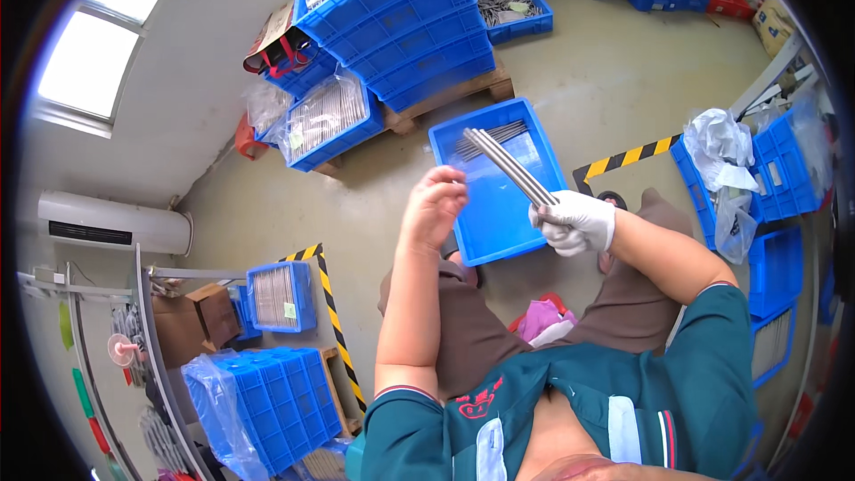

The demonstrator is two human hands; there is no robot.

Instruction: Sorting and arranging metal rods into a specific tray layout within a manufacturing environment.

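Observation:
My right hand, in a white glove, grips the near end of a small bundle of metal rods. The rods slant up and away to the left, above a blue plastic crate on the floor. More rods lie inside at the crate's far end. My bare left hand is raised beside the crate's left edge, apart from the bundle. Its fingers are curled in toward the thumb; whether anything small is between them I cannot make out.
Blue crates are stacked on a wooden pallet ahead. An open crate of rods sits left of the stack. Yellow-black floor tape runs at right. Plastic bags cover crates there. A crate stack stands near left.

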